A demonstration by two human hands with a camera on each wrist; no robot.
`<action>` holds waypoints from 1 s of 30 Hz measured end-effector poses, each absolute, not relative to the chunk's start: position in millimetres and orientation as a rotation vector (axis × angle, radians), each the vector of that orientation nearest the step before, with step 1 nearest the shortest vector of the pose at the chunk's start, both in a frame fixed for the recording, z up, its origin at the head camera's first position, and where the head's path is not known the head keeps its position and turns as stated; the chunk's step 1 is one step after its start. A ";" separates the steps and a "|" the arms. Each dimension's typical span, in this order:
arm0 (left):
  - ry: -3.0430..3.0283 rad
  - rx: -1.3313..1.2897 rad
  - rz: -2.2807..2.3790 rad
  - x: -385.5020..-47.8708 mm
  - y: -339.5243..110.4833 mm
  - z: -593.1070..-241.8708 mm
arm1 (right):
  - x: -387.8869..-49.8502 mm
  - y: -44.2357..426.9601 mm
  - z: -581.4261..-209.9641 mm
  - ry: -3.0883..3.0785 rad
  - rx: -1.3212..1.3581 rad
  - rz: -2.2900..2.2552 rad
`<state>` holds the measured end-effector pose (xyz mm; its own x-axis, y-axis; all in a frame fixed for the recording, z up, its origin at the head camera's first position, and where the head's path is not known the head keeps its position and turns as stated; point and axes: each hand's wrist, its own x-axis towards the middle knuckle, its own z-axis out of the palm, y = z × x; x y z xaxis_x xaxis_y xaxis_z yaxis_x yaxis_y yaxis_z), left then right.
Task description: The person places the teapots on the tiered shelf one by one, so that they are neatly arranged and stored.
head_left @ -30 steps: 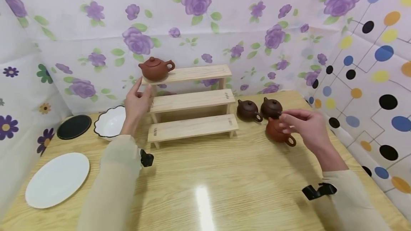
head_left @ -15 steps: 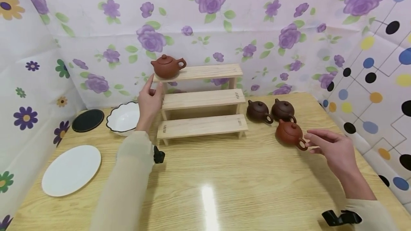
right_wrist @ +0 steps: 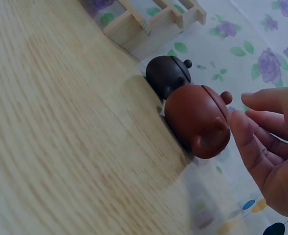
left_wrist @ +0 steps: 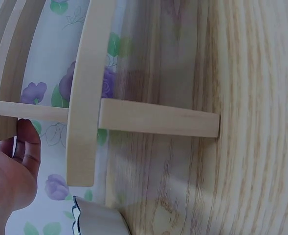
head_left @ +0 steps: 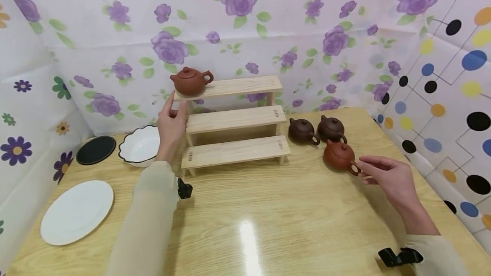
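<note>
In the head view a reddish-brown teapot (head_left: 339,156) stands on the table at right, its handle towards my right hand (head_left: 389,178). That hand's fingertips are at the handle; in the right wrist view thumb and fingers (right_wrist: 268,142) stand apart, with nothing between them. Two dark brown teapots (head_left: 301,131) stand behind the red one. My left hand (head_left: 171,129) holds the left end of a three-step wooden display stand (head_left: 235,119), near its top step; the left wrist view shows its fingers (left_wrist: 30,142) bent against the wood. A second reddish-brown teapot (head_left: 190,82) sits on that top step's left end.
Left of the stand are a white scalloped bowl (head_left: 139,146) with a dark rim, a black round coaster (head_left: 96,150) and a white plate (head_left: 76,212). Patterned cloth (head_left: 238,33) hangs behind the wooden table (head_left: 245,199) and along both sides.
My right hand has moved from above the red teapot's lid, down and right, to its handle. The left hand stays at the stand. The whole head view has shifted slightly.
</note>
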<state>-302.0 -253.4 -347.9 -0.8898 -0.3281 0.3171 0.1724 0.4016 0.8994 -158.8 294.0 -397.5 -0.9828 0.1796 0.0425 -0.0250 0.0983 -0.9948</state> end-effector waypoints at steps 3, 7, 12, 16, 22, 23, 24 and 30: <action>-2.204 0.154 -1.535 -300.8 -255.7 -347.0 | -161.7 294.0 -398.2 -2.257 -0.183 1.951; -2.189 0.160 -1.581 -299.8 -257.4 -345.6 | -162.3 295.2 -400.2 -2.330 -0.248 1.853; -2.160 0.177 -1.658 -298.6 -257.7 -345.1 | -160.5 295.6 -402.3 -2.446 -0.292 1.695; -2.150 0.177 -1.683 -297.6 -258.1 -344.8 | -160.6 295.2 -403.7 -2.489 -0.303 1.642; -2.160 0.177 -1.696 -297.9 -260.5 -344.6 | -163.9 295.1 -408.9 -2.495 -0.309 1.714; -2.158 0.175 -1.701 -298.1 -260.5 -344.8 | -164.3 295.1 -409.9 -2.498 -0.317 1.725; -2.157 0.173 -1.707 -298.2 -260.6 -344.8 | -164.5 294.9 -410.7 -2.499 -0.322 1.732; -2.152 0.175 -1.724 -299.4 -261.0 -345.9 | -165.2 292.7 -413.6 -2.500 -0.346 1.750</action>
<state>-299.4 -261.0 -345.9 -0.9215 -0.3255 0.2118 0.1355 0.2414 0.9609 -165.2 292.7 -413.6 -0.9721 0.2234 -0.0711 0.1433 0.3262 -0.9344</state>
